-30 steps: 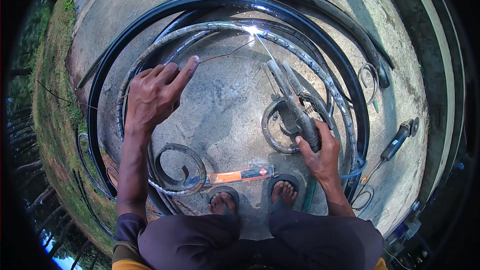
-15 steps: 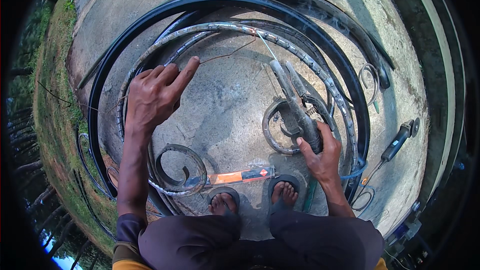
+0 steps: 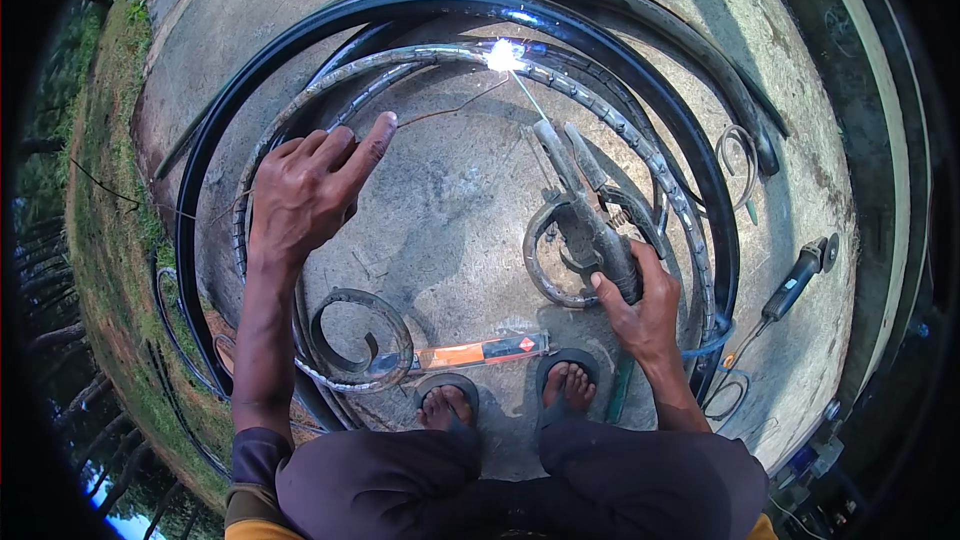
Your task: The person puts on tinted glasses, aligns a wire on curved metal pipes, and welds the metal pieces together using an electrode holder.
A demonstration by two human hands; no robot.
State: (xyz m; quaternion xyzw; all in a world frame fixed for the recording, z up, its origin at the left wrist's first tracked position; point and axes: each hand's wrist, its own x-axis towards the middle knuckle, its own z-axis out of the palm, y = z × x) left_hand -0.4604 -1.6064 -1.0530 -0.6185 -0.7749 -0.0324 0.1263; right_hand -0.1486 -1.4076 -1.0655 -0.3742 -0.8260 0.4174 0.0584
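My right hand (image 3: pixel 648 310) is wrapped round the dark handle of a welding electrode holder (image 3: pixel 590 215). A thin pale electrode (image 3: pixel 531 99) runs from its jaws up to a bright white arc (image 3: pixel 504 55) with sparks. That arc burns on the far side of a notched metal hoop (image 3: pixel 625 128) lying on the ground. In my closed left hand (image 3: pixel 305 185) is a thin brown wire (image 3: pixel 440 115), the index finger stretched along it. One end of the wire reaches close to the arc; the other trails out left.
Larger black curved bars (image 3: pixel 250 65) surround the hoop on the concrete (image 3: pixel 450 240). A metal scroll (image 3: pixel 345 300) lies near left, beside an orange-and-black packet (image 3: pixel 480 351) in front of my sandalled feet. An angle grinder (image 3: pixel 795 285) lies at right, its cord trailing nearer. Grass (image 3: pixel 110 240) borders the left.
A bright arc with sparks has appeared at the electrode's tip, where only smoke and a small glowing spot showed before. Electrode holder and right hand have shifted slightly left; my left hand has barely moved.
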